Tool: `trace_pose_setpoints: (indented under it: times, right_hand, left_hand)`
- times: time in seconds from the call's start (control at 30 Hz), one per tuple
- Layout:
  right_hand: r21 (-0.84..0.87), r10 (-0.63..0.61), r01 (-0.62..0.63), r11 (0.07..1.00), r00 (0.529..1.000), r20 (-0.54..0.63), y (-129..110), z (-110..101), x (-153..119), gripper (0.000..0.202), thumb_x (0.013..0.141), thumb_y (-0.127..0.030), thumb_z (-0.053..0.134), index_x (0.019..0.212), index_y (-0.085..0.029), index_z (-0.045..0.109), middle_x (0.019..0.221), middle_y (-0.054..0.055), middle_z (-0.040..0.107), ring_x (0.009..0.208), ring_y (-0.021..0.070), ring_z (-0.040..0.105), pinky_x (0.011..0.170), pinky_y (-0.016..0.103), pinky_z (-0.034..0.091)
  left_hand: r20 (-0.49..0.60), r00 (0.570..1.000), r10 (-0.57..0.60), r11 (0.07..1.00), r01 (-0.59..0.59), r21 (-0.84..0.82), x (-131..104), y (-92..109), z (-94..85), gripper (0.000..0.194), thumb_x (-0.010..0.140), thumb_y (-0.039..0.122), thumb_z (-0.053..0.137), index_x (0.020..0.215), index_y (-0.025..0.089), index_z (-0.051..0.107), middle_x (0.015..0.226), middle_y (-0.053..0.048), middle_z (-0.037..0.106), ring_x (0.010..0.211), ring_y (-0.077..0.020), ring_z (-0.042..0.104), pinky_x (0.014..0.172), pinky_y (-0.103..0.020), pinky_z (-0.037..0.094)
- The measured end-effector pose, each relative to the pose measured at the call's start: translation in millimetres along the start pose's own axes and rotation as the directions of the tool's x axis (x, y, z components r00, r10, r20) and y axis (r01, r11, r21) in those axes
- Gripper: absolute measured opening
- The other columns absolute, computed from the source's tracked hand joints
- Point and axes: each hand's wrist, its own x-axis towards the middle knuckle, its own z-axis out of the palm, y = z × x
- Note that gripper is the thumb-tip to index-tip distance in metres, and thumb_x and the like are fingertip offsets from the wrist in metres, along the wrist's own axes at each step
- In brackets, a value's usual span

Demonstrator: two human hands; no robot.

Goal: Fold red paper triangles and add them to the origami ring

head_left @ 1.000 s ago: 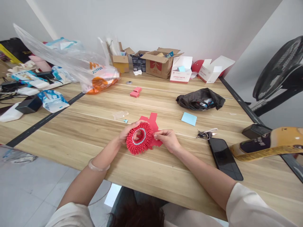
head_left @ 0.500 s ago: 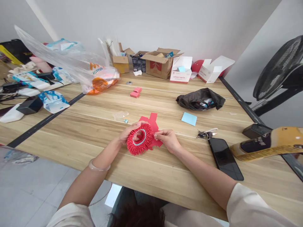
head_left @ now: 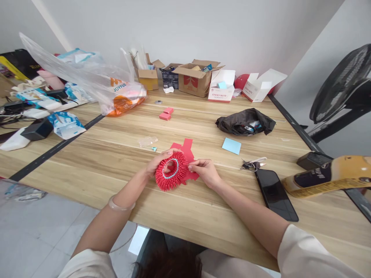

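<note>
Both hands hold the red paper ring (head_left: 171,170) as before: the left hand (head_left: 158,164) cups its far side, fingers curled round the rim, and the right hand (head_left: 204,171) pinches its right edge. Little has changed from the earlier frames (the ring is tipped a touch flatter). Flat red paper pieces (head_left: 188,148) lie just beyond the ring. Bare wooden table (head_left: 121,154) stretches left of the left hand; keys (head_left: 251,165) and a phone (head_left: 275,194) lie right of the right hand. The ring hides the left fingertips.
</note>
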Motion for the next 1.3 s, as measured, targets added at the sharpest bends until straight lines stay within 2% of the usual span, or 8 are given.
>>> trace_pose_setpoints:
  times: [0.13, 0.37, 0.57, 0.8, 1.07, 1.3]
  right_hand:
    - [-0.002, -0.004, 0.004, 1.000, 1.000, 0.003, 0.2, -0.7, 0.5, 0.016, 0.050, -0.025, 0.078, 0.063, -0.018, 0.071, 0.064, 0.003, 0.071, 0.054, 0.0128, 0.060, 0.056, 0.025, 0.046]
    - [-0.017, -0.002, 0.002, 1.000, 1.000, 0.000, -1.3, -0.4, 0.8, 0.016, 0.050, -0.026, 0.078, 0.061, -0.018, 0.071, 0.064, 0.004, 0.071, 0.054, 0.0129, 0.059, 0.054, 0.025, 0.047]
    - [-0.023, -0.011, 0.011, 1.000, 1.000, 0.001, -1.2, -0.5, 0.2, 0.014, 0.051, -0.025, 0.078, 0.062, -0.018, 0.071, 0.064, 0.003, 0.071, 0.053, 0.0123, 0.059, 0.055, 0.025, 0.045]
    - [-0.050, -0.024, 0.024, 0.998, 1.000, -0.007, -0.3, 0.4, 0.0, 0.016, 0.052, -0.027, 0.077, 0.060, -0.017, 0.069, 0.059, 0.002, 0.068, 0.050, 0.0120, 0.057, 0.052, 0.025, 0.044]
    - [-0.057, -0.042, 0.043, 0.997, 0.999, 0.013, -1.6, 0.2, -0.2, 0.015, 0.053, -0.027, 0.077, 0.060, -0.018, 0.068, 0.059, 0.002, 0.067, 0.050, 0.0107, 0.055, 0.051, 0.023, 0.044]
    - [-0.063, -0.026, 0.029, 0.998, 0.999, 0.045, -2.0, -1.3, 0.2, 0.015, 0.053, -0.028, 0.077, 0.061, -0.018, 0.069, 0.058, 0.002, 0.067, 0.049, 0.0110, 0.054, 0.051, 0.024, 0.043]
  left_hand:
    - [-0.014, 1.000, 0.004, 1.000, -0.005, -0.029, -0.5, 1.1, 3.6, 0.034, 0.073, 0.028, 0.062, 0.103, 0.012, 0.061, 0.090, -0.010, 0.067, 0.075, -0.0198, 0.064, 0.066, -0.029, 0.050]
    - [-0.087, 0.996, -0.033, 0.995, 0.025, -0.092, 0.0, 1.3, 4.2, 0.031, 0.077, 0.028, 0.059, 0.102, 0.011, 0.061, 0.085, -0.010, 0.068, 0.065, -0.0177, 0.063, 0.059, -0.028, 0.051]
    - [-0.063, 0.998, -0.029, 0.995, 0.023, -0.098, -0.9, 1.3, 4.6, 0.030, 0.077, 0.029, 0.059, 0.099, 0.010, 0.062, 0.085, -0.010, 0.067, 0.062, -0.0164, 0.062, 0.055, -0.026, 0.050]
    - [-0.008, 1.000, 0.013, 0.998, -0.013, -0.066, 0.8, -0.6, 4.3, 0.029, 0.075, 0.031, 0.061, 0.097, 0.011, 0.062, 0.086, -0.010, 0.067, 0.068, -0.0187, 0.063, 0.056, -0.027, 0.051]
    - [-0.076, 0.997, 0.002, 1.000, -0.003, -0.009, 3.4, -1.5, 1.9, 0.025, 0.076, 0.028, 0.060, 0.094, 0.012, 0.063, 0.073, -0.006, 0.066, 0.053, -0.0139, 0.059, 0.049, -0.024, 0.048]
    - [-0.100, 0.995, -0.024, 1.000, 0.026, 0.015, 2.7, 0.2, 3.2, 0.023, 0.074, 0.026, 0.062, 0.094, 0.013, 0.063, 0.066, -0.004, 0.063, 0.055, -0.0158, 0.060, 0.050, -0.024, 0.049]
